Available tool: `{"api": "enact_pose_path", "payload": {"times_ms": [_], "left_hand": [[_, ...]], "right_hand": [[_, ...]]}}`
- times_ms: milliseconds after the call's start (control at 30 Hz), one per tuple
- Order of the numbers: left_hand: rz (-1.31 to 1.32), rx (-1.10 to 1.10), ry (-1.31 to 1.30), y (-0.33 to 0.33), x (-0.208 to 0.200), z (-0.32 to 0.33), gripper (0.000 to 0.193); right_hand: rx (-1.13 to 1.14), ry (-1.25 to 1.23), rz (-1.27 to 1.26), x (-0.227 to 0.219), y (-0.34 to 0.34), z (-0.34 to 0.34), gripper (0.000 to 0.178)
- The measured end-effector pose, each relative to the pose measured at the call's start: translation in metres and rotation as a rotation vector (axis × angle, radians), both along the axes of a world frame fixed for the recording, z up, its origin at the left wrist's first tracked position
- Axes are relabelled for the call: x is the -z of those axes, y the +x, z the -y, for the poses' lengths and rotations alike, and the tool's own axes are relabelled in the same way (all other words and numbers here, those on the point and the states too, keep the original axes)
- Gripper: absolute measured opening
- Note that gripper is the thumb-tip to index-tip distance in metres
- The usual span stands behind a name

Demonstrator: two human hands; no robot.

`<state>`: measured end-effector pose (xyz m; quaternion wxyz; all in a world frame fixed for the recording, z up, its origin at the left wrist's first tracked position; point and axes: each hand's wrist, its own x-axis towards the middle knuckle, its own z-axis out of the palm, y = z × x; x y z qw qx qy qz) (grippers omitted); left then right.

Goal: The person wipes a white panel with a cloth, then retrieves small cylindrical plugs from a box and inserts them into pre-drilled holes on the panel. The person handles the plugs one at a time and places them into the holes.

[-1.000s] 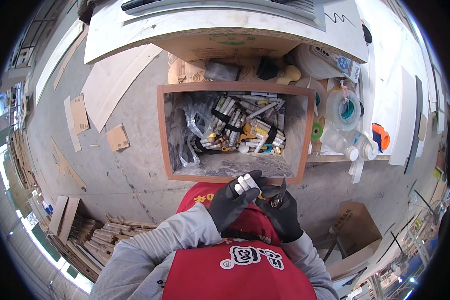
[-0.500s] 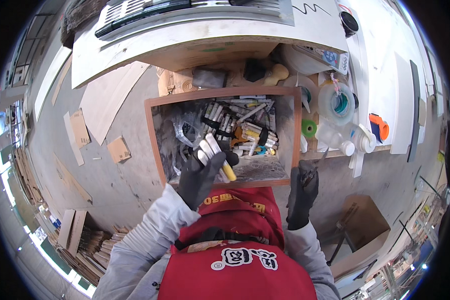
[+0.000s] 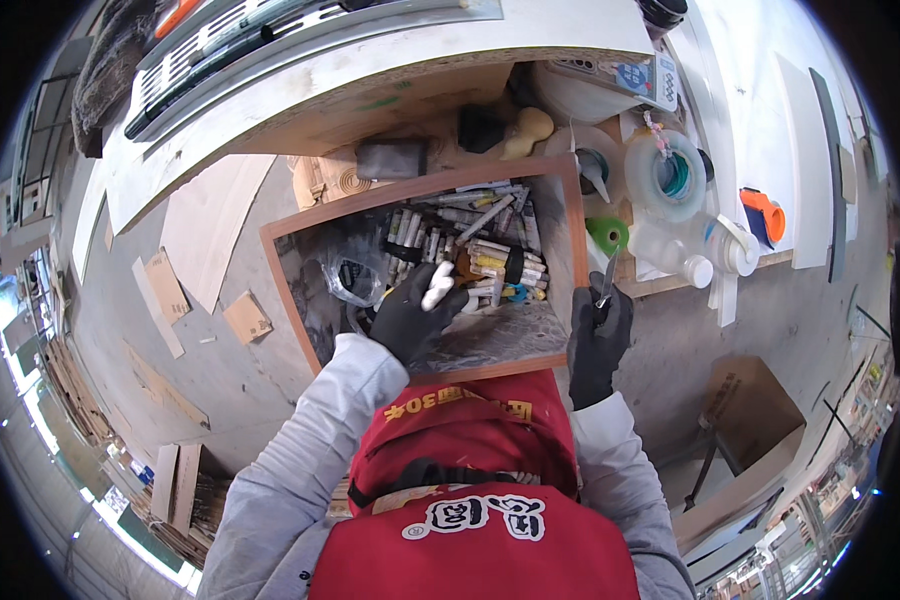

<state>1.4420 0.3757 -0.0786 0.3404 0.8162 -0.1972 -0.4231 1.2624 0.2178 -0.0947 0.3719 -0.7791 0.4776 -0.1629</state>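
Now left hand [image 3: 410, 318] and right hand [image 3: 598, 345] are apart, unlike a second ago.
Left fingers curl round white sticks [image 3: 437, 286], brought over the pile [image 3: 490, 262] in the box [image 3: 576, 232]; right fingers wrap a bladed tool [image 3: 609, 278].

Wears black on the left glove [image 3: 408, 322] and right glove [image 3: 597, 348], light grey on the sleeves [image 3: 305, 440], red on the apron [image 3: 470, 565] with yellow lettering [image 3: 518, 409]. Shows white on the held sticks [image 3: 437, 287], silver grey on the blade [image 3: 609, 278], reddish brown on the box rim [image 3: 281, 295], mottled grey on its lining [image 3: 510, 337], green on the small roll [image 3: 608, 235], white and yellow on the bundled markers [image 3: 492, 263].
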Motion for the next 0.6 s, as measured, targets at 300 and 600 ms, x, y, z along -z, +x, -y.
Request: {"api": "enact_pose_path", "payload": {"times_ms": [300, 600], "left_hand": [[0.381, 0.685, 0.083, -0.011, 0.037, 0.049, 0.041], [0.289, 0.592, 0.039, -0.015, 0.044, 0.035, 0.034]], "right_hand": [[0.002, -0.021, 0.103, -0.002, 0.003, 0.0, 0.025], [-0.015, -0.02, 0.117, 0.003, -0.001, 0.001, 0.027]]}}
